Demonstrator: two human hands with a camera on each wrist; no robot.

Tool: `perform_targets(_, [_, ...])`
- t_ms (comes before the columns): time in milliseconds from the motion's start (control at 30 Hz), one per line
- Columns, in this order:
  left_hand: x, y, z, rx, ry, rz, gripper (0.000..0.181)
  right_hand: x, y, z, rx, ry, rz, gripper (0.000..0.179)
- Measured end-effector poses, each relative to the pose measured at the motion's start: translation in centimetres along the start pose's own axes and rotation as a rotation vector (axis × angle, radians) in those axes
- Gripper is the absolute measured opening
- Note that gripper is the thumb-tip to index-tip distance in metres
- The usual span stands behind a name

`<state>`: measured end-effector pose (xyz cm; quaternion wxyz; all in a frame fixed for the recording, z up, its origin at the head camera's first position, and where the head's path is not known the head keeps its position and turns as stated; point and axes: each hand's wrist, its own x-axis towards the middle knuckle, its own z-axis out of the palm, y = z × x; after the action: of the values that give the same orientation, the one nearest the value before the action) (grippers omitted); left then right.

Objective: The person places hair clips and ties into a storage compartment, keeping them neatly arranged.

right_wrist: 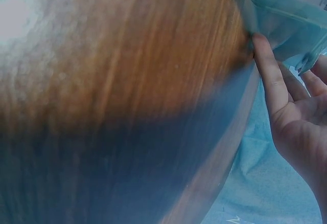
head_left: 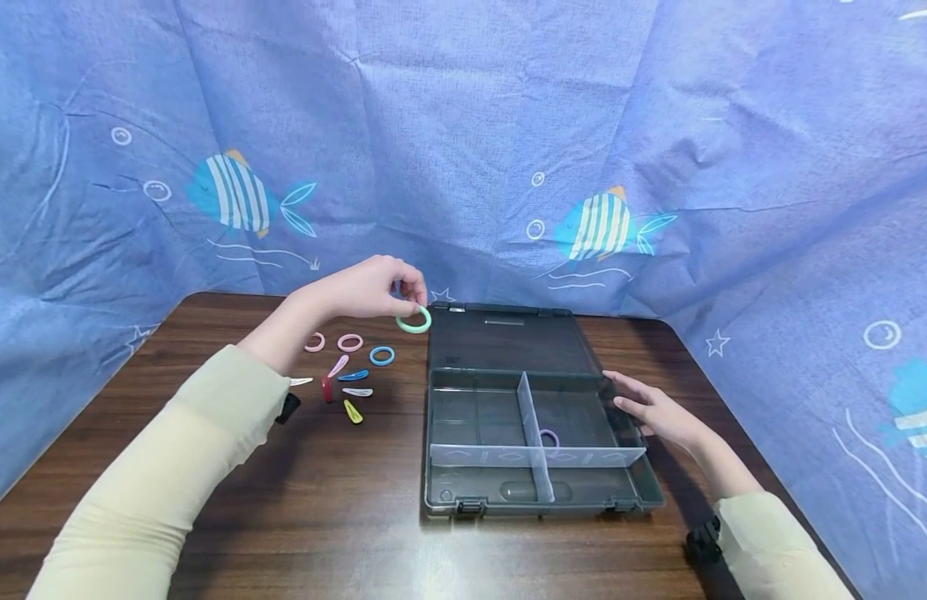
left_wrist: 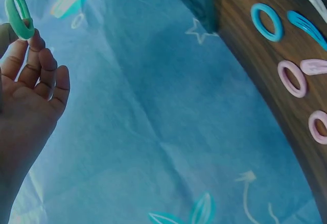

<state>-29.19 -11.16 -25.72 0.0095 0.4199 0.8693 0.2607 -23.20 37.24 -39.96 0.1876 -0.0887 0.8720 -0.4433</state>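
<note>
My left hand (head_left: pixel 377 287) pinches a mint-green hair tie (head_left: pixel 414 331) between thumb and fingertips, held up by the back left corner of an open dark clear plastic box (head_left: pixel 474 408). In the left wrist view the green ring stands at the fingertips with the other fingers loosely bent. At the box's right side my right hand (head_left: pixel 654 412) touches the wall with relaxed, spread fingers. A purple hair tie (head_left: pixel 555 434) lies in the back right compartment, partly behind a whitish divider (head_left: pixel 591 457).
Left of the box lie a blue hair tie (head_left: pixel 383 357), a pink hair tie (head_left: pixel 350 336), another pink one (head_left: pixel 319 342) and several snap hair clips, including a yellow clip (head_left: pixel 353 412) and a red clip (head_left: pixel 327 390). The lid (head_left: pixel 508 342) lies back toward the curtain.
</note>
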Motion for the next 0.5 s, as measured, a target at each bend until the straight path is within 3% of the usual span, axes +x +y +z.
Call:
perform_targets(267, [2.8, 2.1, 0.5, 0.007, -0.04, 0.048, 0.008, 0.1, 0.2, 0.0, 0.006, -0.002, -0.007, 0.057])
perform_targets(500, [5.1, 3.5, 1.1, 0.002, -0.083, 0.045, 0.008, 0.1, 0.2, -0.1, 0.002, -0.005, -0.006, 0.056])
